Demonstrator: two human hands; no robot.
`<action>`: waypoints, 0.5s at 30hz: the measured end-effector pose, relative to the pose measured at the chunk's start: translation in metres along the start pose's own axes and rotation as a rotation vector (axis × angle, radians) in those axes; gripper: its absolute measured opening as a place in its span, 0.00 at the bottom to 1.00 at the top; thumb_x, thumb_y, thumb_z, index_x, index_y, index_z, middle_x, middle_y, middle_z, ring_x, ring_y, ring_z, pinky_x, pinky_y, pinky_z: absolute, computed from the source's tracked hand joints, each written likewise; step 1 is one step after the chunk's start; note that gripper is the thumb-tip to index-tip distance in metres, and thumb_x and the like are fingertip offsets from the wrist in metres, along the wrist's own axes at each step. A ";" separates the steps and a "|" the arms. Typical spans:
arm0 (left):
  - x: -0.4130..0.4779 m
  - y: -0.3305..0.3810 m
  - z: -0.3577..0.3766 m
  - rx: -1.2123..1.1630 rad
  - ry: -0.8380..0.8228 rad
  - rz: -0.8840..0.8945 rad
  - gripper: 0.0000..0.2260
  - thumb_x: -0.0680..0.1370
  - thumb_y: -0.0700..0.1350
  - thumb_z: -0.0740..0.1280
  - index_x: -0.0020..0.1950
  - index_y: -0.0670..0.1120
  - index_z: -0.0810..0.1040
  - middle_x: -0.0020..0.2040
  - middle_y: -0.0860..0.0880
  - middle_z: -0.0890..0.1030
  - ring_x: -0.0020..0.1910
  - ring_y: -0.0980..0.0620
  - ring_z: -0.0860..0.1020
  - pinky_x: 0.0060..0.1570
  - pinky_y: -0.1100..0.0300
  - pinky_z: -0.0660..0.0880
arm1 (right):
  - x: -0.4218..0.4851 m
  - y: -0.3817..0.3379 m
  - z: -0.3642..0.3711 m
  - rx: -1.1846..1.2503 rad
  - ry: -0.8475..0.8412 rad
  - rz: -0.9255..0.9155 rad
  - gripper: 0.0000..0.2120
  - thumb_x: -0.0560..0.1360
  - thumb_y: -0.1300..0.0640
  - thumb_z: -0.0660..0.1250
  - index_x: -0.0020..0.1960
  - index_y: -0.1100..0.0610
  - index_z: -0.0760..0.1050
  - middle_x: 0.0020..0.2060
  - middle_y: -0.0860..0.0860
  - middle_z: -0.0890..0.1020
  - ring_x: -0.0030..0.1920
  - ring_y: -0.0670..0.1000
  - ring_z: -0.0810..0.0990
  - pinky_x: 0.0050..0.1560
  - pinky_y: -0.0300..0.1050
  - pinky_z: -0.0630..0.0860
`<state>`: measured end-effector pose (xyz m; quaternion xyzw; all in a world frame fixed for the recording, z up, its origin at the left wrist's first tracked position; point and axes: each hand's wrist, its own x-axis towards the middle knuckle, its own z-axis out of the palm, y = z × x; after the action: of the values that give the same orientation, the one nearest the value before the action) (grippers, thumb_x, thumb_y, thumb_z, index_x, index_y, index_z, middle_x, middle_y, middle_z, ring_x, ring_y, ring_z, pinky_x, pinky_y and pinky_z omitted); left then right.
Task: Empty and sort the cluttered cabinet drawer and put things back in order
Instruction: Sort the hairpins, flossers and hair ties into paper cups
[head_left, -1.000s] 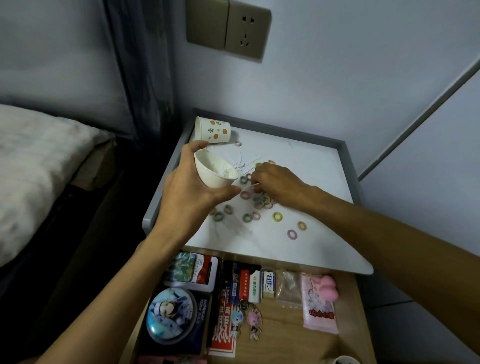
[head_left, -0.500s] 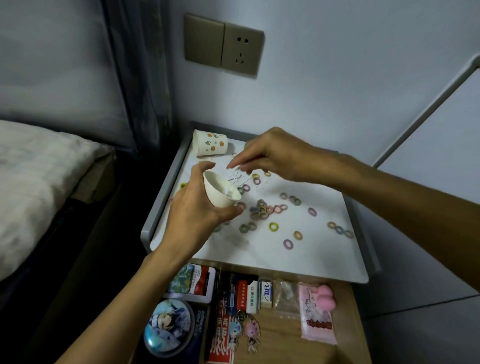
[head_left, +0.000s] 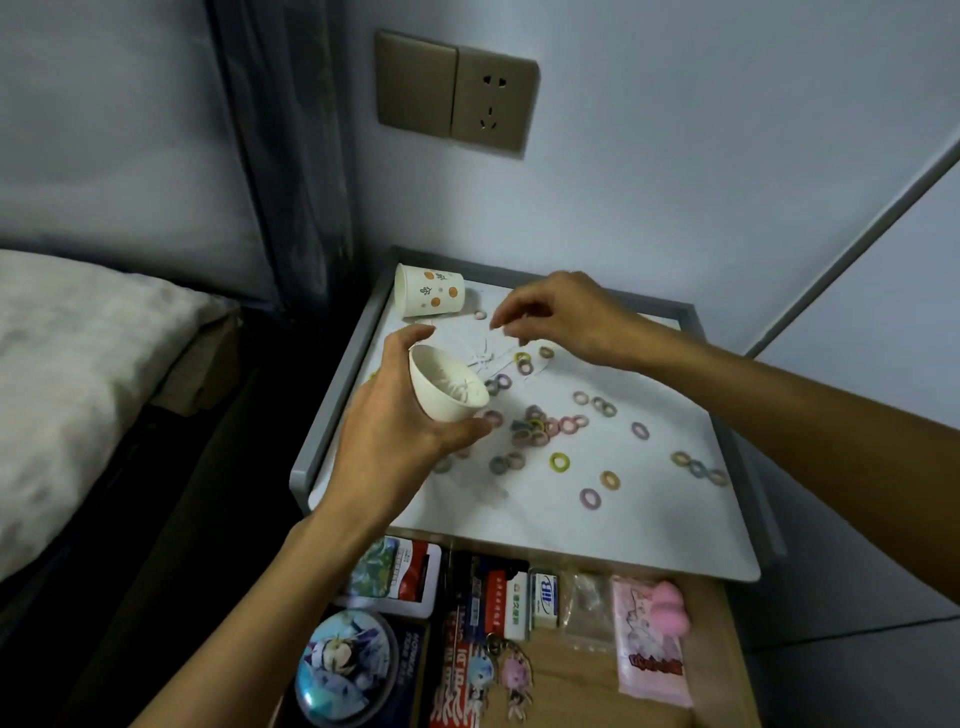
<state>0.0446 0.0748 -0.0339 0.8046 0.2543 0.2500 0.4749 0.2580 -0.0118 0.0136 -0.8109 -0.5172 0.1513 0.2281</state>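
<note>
R thumb + forefinger (head_left: 501, 322) are pinched together over the back of the cabinet top (head_left: 649, 530), maybe on a thin white stick, too small to tell; other fingers curl loosely. Right hand (head_left: 566, 317) hangs above the white cotton swabs (head_left: 483, 358) scattered just behind the held cup, abt same spot as 0.5 s ago, vs 1 s ago when it was down low among the rings. L fingers wrap a small white paper cup (head_left: 447, 387), thumb on the near wall, cup tilted w/ mouth toward the R hand, some white swabs inside. Left hand (head_left: 400, 431) holds it above the L-front part of the top, little changed from 0.5 s ago. Small coloured hair-tie rings (head_left: 535, 428) lie spread over the white top, a dense clump mid, stragglers to the R edge. A printed paper cup (head_left: 428, 297) lies on its side at the back-L corner, apart from both hands. Below, the open drawer (head_left: 571, 691) shows a round anime badge (head_left: 345, 667), card packs (head_left: 395, 577), an eraser (head_left: 544, 600), keychains (head_left: 498, 670), a pink packet (head_left: 649, 644) and a pink sponge (head_left: 672, 610). Wall socket (head_left: 457, 91) above; bed (head_left: 78, 353) to the L.
</note>
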 end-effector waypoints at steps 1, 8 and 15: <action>0.000 0.000 -0.001 -0.004 0.003 -0.003 0.41 0.61 0.50 0.82 0.70 0.56 0.67 0.57 0.52 0.79 0.53 0.49 0.79 0.51 0.47 0.79 | 0.003 0.019 0.003 -0.077 0.004 0.050 0.06 0.77 0.59 0.70 0.53 0.54 0.83 0.46 0.47 0.84 0.45 0.44 0.82 0.44 0.36 0.76; 0.009 -0.005 -0.011 -0.015 0.027 -0.009 0.40 0.63 0.47 0.82 0.70 0.54 0.67 0.51 0.62 0.76 0.49 0.58 0.78 0.44 0.60 0.79 | 0.008 0.092 0.044 -0.312 -0.023 0.189 0.11 0.73 0.60 0.73 0.55 0.57 0.82 0.50 0.52 0.82 0.46 0.45 0.74 0.45 0.37 0.67; 0.013 -0.008 -0.015 -0.039 0.042 -0.005 0.40 0.62 0.49 0.83 0.70 0.55 0.67 0.54 0.58 0.77 0.50 0.56 0.78 0.44 0.65 0.76 | 0.001 0.094 0.044 -0.441 -0.116 0.107 0.03 0.77 0.57 0.68 0.48 0.57 0.79 0.44 0.49 0.77 0.45 0.49 0.74 0.45 0.45 0.71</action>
<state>0.0430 0.0961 -0.0326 0.7891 0.2614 0.2707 0.4855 0.3092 -0.0358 -0.0735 -0.8573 -0.5063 0.0925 0.0068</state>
